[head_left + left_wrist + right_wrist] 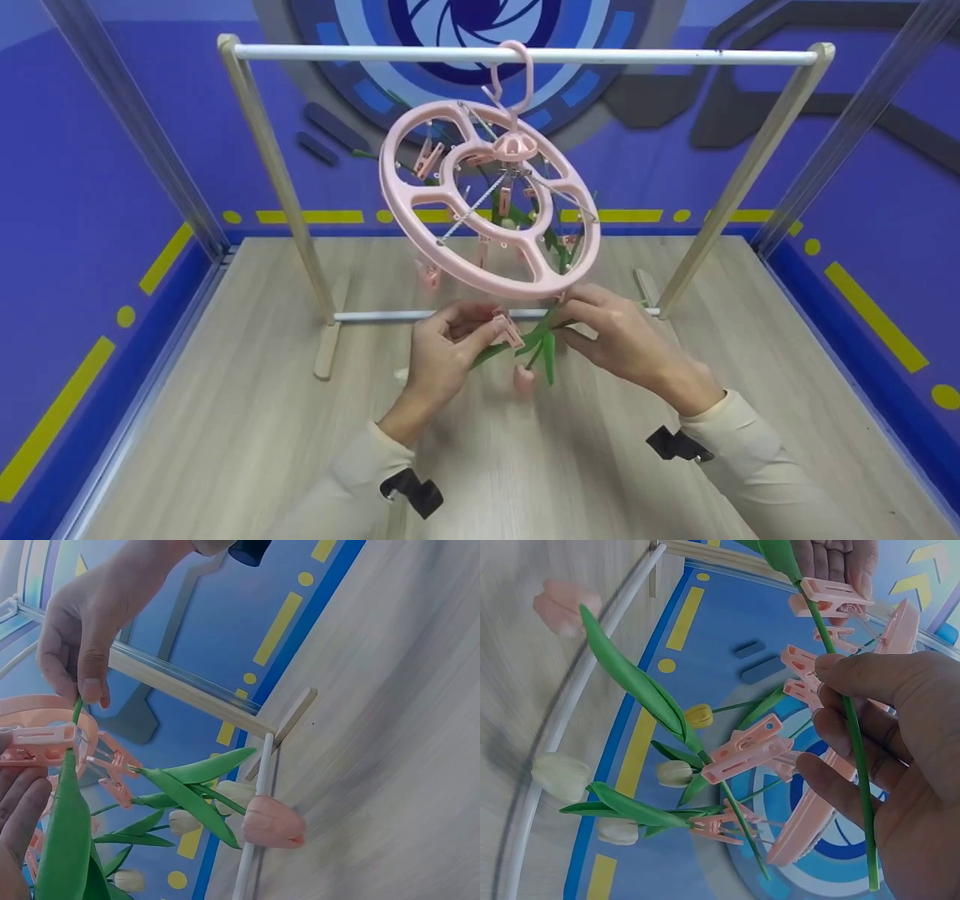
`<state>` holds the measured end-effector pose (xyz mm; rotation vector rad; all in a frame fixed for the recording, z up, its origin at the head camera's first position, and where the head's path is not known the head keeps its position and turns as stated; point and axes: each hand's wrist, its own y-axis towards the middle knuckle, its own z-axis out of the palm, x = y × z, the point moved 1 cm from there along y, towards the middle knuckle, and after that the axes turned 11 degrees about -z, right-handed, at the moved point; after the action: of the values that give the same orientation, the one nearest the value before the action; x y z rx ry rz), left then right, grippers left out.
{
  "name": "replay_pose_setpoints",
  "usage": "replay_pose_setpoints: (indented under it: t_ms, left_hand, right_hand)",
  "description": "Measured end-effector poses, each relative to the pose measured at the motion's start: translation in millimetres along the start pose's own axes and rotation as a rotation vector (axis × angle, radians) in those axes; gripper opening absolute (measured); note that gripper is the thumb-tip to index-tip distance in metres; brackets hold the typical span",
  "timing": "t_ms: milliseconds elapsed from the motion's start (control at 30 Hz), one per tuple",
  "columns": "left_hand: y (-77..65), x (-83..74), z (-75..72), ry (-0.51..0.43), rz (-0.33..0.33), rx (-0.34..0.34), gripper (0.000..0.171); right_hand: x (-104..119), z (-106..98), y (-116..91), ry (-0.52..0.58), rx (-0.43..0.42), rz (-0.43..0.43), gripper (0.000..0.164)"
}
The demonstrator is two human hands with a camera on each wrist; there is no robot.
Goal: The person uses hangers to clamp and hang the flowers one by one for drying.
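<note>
My left hand (442, 349) grips a pink clothespin (509, 330) below the front rim of a round pink clip hanger (480, 274). In the left wrist view, that clothespin (37, 746) sits right at a green stem, above a broad leaf (61, 832). My right hand (622, 334) pinches the stem (855, 757) between thumb and fingers, its cut end pointing past the palm. This stem's flower head is out of sight in both wrist views. Beside it, a pink tulip (525, 381) hangs head down from another clothespin (750, 754).
The hanger hooks over the white top bar (637, 55) of a wooden-legged rack, tilted down toward me. Several white tulips (561, 776) and a yellow one (699, 716) hang from its other clips. A lower white bar (375, 316) crosses behind my hands, over the wooden tabletop (247, 442).
</note>
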<state>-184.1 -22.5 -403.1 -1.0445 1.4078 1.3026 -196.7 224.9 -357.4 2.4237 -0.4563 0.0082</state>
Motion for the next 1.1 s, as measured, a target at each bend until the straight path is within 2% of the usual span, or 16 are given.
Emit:
replay_pose_setpoints:
  t_ms: [300, 533, 800, 1000, 1100]
  left_hand:
    - [0.2, 1.8, 0.3, -0.002, -0.013, 0.006, 0.023]
    - [1.4, 4.1, 0.6, -0.068, -0.021, 0.02, 0.026]
    - [-0.5, 4.6, 0.0, -0.059, -0.04, 0.02, 0.029]
    - [0.5, 4.8, -2.0, -0.065, -0.049, 0.018, 0.03]
    - [1.2, 4.5, -4.8, -0.059, -0.043, 0.013, 0.031]
  right_hand:
    - [-0.2, 0.1, -1.3, -0.009, -0.008, -0.008, 0.033]
    - [-0.3, -0.2, -1.5, -0.035, -0.002, 0.002, 0.03]
    - [0.2, -2.2, -1.6, -0.019, 0.01, 0.016, 0.031]
    - [-2.4, -10.2, -6.2, -0.013, 0.006, 0.037, 0.03]
    - [-4.6, -17.5, -10.9, -0.045, -0.006, 0.067, 0.03]
